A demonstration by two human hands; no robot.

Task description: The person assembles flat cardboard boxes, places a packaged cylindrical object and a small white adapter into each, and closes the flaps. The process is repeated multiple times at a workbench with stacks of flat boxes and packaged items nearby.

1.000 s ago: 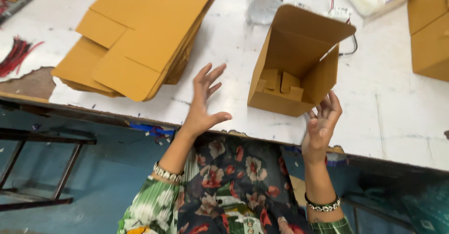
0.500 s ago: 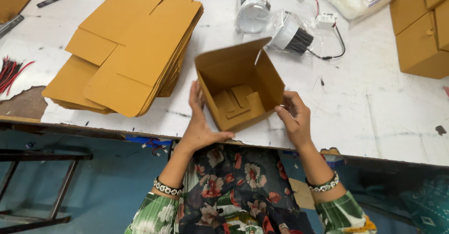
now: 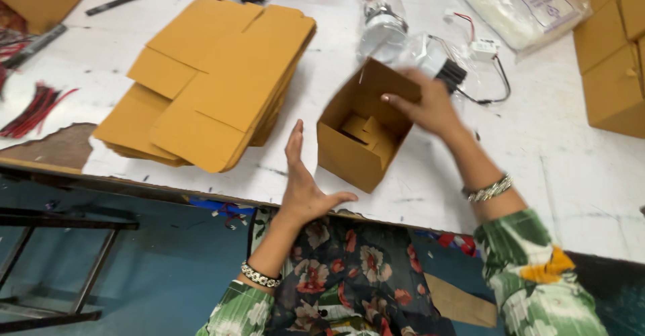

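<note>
An open brown cardboard box [image 3: 356, 154] stands on the white table [image 3: 578, 175], close to its near edge, with folded flaps visible inside at the bottom. My right hand [image 3: 430, 107] grips the box's far right rim, fingers curled over the edge. My left hand [image 3: 302, 185] is open, palm facing the box's left wall, a small gap away and holding nothing. Just behind my right hand lies a black-and-white lamp part [image 3: 447, 70] with thin wires.
A stack of flat cardboard blanks [image 3: 215, 87] lies left of the box. Closed brown boxes [image 3: 615, 60] stand at the right edge. A clear lamp unit [image 3: 383, 27], a plastic bag [image 3: 524, 3], a black marker [image 3: 117, 1] and red-black wires [image 3: 33, 107] lie around.
The box slid right and away from me. My left hand let go and now hovers beside it; my right hand shifted to the far rim.
</note>
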